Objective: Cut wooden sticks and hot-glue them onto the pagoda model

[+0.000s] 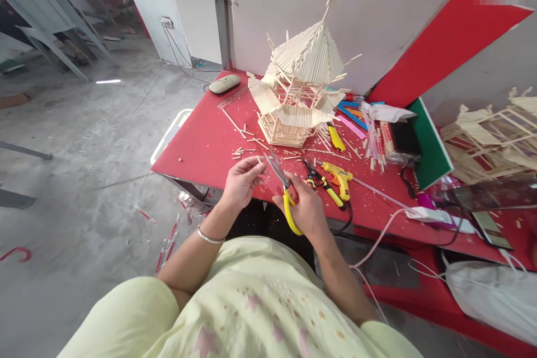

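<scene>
My left hand [244, 182] is closed in a pinch at the table's near edge, its fingertips on a short piece of wooden stick [260, 160]. My right hand [308, 207] grips a pair of yellow-handled scissors [287, 207]. The scissors' blades are parted and point up and left, close to the left fingertips. Beyond both hands stands a pagoda-like model [308, 56] built of thin wooden sticks, with a pointed roof above a flared lower one. Loose sticks and cut bits lie around its base.
On the red table [197, 140] are a yellow glue gun [338, 176], cutting pliers [329, 187], a yellow cutter [335, 139] and an oblong case [224, 84]. A green board [432, 142] stands at the right, before another stick model [486, 140]. Cords trail over the right edge.
</scene>
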Tool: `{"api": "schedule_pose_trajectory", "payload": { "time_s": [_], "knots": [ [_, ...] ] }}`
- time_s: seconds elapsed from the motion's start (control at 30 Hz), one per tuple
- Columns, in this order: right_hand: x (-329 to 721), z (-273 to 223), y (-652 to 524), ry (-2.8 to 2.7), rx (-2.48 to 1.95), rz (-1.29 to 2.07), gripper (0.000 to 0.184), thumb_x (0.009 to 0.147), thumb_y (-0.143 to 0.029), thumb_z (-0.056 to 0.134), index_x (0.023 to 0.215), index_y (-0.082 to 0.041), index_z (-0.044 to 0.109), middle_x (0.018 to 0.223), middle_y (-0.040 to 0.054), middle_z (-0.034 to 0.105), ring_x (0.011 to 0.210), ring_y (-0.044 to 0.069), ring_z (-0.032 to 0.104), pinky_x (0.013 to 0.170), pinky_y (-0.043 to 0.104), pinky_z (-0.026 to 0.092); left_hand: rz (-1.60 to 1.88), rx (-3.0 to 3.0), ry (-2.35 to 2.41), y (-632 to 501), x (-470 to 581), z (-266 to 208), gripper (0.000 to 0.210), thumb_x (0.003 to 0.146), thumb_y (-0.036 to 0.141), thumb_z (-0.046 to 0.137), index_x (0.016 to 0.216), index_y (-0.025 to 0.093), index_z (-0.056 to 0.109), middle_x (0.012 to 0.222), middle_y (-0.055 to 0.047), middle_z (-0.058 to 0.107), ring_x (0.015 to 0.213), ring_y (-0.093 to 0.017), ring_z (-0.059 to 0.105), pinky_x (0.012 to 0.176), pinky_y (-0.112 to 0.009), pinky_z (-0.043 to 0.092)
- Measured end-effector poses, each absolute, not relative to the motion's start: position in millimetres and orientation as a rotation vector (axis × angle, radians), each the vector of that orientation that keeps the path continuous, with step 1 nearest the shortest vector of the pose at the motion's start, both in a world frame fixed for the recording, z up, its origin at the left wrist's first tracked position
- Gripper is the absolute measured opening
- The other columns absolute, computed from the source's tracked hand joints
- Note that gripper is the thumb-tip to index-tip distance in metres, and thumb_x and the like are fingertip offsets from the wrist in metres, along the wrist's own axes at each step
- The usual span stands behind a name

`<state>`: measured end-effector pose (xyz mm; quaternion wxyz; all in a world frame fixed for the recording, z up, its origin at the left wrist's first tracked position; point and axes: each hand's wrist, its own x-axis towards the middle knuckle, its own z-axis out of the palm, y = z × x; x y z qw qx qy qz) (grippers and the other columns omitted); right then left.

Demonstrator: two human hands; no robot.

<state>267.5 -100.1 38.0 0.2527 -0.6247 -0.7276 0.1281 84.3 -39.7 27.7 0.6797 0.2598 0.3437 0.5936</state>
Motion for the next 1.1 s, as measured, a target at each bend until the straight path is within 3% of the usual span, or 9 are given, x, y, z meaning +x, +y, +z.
{"api": "schedule_pose_trajectory", "payload": {
  "time_s": [0.13,0.33,0.53,0.97,1.1],
  "knots": [
    [266.4,40.1,-102.8,-2.077,-1.722,0.155,0.068,0.092,-0.055,0.060,0.150,-0.020,0.051,0.110,0.0128,0.070,0.105,0.030,0.062,0.096,0.040,0.046,1.443,0.698,0.874,-37.8,83.7,22.6,0.032,0.062,0.033,0.093,0.087,0.017,0.080,0.082,-0.004,0.075,0.062,-0.010,0.064,0.051,-0.019,0.051],
    [263.5,44.9,-101.5,-2.094,-1.779,0.086,0.065,0.094,-0.055,0.059,0.150,-0.024,0.052,0.099,0.0087,0.070,0.095,0.026,0.064,0.082,0.033,0.045,1.505,1.113,0.909,-36.8,76.4,16.9,0.014,0.080,0.033,0.080,0.083,0.020,0.081,0.081,-0.003,0.069,0.064,-0.011,0.062,0.052,-0.022,0.053],
    [263.8,47.8,-100.8,-2.088,-1.753,0.095,0.063,0.094,-0.055,0.059,0.149,-0.025,0.053,0.096,0.0059,0.071,0.091,0.023,0.065,0.076,0.030,0.042,1.456,1.450,0.913,-36.6,67.3,21.8,0.020,0.090,0.031,0.070,0.076,0.019,0.077,0.079,-0.003,0.062,0.063,-0.010,0.058,0.053,-0.022,0.052],
    [262.8,47.2,-101.4,-2.122,-1.752,0.061,0.064,0.092,-0.058,0.061,0.147,-0.025,0.055,0.103,0.0086,0.074,0.095,0.026,0.068,0.078,0.033,0.044,1.307,1.758,0.970,-35.1,49.6,31.8,0.022,0.091,0.020,0.063,0.070,0.019,0.071,0.078,-0.004,0.059,0.066,-0.011,0.056,0.058,-0.021,0.049],
    [260.5,42.1,-101.8,-2.097,-1.752,0.091,0.054,0.094,-0.057,0.060,0.138,-0.026,0.064,0.094,0.0062,0.077,0.085,0.023,0.070,0.070,0.031,0.040,1.296,1.777,0.928,-33.2,46.4,31.2,0.020,0.092,0.017,0.060,0.078,0.020,0.075,0.081,-0.005,0.061,0.066,-0.012,0.056,0.058,-0.023,0.048]
  ]
}}
